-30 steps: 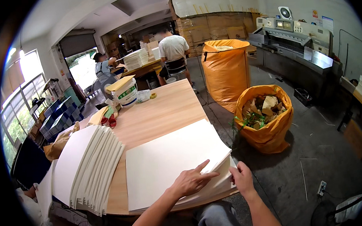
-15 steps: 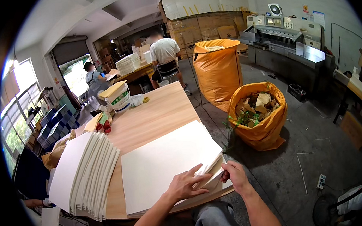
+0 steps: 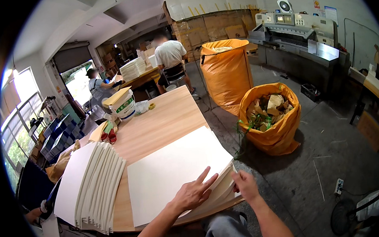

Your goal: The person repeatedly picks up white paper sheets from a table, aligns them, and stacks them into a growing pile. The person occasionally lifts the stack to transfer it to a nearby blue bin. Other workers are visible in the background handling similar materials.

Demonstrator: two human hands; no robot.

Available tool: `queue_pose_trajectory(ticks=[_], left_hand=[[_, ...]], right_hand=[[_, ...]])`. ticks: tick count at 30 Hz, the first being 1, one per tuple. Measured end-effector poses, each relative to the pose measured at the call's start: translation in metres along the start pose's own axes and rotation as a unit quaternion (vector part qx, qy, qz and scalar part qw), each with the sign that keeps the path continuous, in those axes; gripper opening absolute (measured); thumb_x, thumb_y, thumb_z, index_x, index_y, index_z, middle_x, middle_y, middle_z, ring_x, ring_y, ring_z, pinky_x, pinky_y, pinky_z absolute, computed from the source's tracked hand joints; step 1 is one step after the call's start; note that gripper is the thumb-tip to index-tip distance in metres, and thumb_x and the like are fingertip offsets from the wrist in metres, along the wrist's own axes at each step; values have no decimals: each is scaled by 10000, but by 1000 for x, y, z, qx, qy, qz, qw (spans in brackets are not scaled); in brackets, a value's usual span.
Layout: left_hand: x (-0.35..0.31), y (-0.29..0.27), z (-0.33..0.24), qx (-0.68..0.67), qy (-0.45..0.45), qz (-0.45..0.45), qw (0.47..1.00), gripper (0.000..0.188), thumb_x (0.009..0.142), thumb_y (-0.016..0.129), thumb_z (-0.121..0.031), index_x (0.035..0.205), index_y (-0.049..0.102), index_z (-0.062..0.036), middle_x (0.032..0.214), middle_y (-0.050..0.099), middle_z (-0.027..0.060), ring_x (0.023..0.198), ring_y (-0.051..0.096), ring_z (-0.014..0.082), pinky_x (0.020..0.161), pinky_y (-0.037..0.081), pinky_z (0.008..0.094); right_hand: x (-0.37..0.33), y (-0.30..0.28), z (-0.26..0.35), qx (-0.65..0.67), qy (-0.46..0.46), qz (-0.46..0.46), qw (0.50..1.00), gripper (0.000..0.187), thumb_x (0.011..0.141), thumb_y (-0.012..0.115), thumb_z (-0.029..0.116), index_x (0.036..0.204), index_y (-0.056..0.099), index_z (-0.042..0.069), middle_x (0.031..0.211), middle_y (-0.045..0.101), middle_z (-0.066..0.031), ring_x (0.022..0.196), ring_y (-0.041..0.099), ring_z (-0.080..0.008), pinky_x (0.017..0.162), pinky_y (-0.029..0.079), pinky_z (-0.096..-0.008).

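Note:
A stack of large white paper sheets [image 3: 171, 171] lies at the front right of the wooden table [image 3: 159, 116]. My left hand [image 3: 193, 194] rests on its top near the right corner, index and middle fingers stretched out and apart. At that corner several sheets are lifted and bowed, with gaps showing between them. My right hand [image 3: 246, 186] is closed at the sheets' right edge, thumb and fingers pinching paper; how many sheets it has hold of is hidden. To the left leans a fanned pile of folded white sheets [image 3: 87, 190].
Beyond the pile stand a white bucket [image 3: 123, 106], a roll of yellow tape [image 3: 152, 106] and red-handled tools [image 3: 109, 136]. Right of the table are two orange sacks [image 3: 226, 77], the nearer one [image 3: 271, 135] holding scraps. Two people sit farther back; another person's hand [image 3: 34, 213] shows at lower left.
My left hand's fingers have lifted and shifted a little along the corner. The lifted sheets there now sit differently, with more edges showing. My right hand stays at the edge.

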State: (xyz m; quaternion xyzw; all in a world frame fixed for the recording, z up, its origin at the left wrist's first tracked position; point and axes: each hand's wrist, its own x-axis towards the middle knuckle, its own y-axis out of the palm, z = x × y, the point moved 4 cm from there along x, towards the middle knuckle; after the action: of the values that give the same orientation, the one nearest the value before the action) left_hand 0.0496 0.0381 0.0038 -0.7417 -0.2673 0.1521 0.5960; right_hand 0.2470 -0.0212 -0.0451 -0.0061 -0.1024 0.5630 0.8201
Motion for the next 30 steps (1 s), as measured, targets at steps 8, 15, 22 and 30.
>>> queue_pose_trajectory(ticks=[8, 15, 22, 30], left_hand=[[-8, 5, 3, -22, 47, -59, 997, 367, 879, 692, -366, 1233, 607, -324, 1456, 473, 189, 980, 688, 352, 766, 575, 416], [-8, 1, -3, -36, 26, -77, 996, 441, 798, 764, -520, 1179, 669, -319, 1378, 551, 130, 966, 695, 307, 764, 577, 392], [-7, 0, 0, -49, 39, -74, 995, 403, 846, 741, -444, 1223, 655, -330, 1383, 551, 134, 936, 698, 300, 741, 580, 394], [-7, 5, 5, -34, 18, -61, 997, 308, 932, 644, -293, 1239, 630, -323, 1439, 496, 179, 952, 695, 336, 742, 579, 415]], right_hand=[[7, 10, -11, 300, 134, 81, 941, 325, 990, 564, 237, 705, 560, 80, 593, 559, -27, 560, 593, -145, 517, 427, -280], [4, 6, -6, 301, 139, 81, 940, 327, 997, 558, 243, 721, 562, 69, 609, 564, -27, 558, 588, -137, 536, 431, -267], [4, 2, -6, 243, 120, 83, 959, 358, 990, 577, 295, 705, 551, 80, 600, 548, -12, 549, 575, -128, 521, 425, -265], [8, 6, -12, 290, 130, 87, 944, 342, 981, 595, 271, 700, 554, 79, 601, 573, -42, 548, 599, -150, 512, 448, -281]])
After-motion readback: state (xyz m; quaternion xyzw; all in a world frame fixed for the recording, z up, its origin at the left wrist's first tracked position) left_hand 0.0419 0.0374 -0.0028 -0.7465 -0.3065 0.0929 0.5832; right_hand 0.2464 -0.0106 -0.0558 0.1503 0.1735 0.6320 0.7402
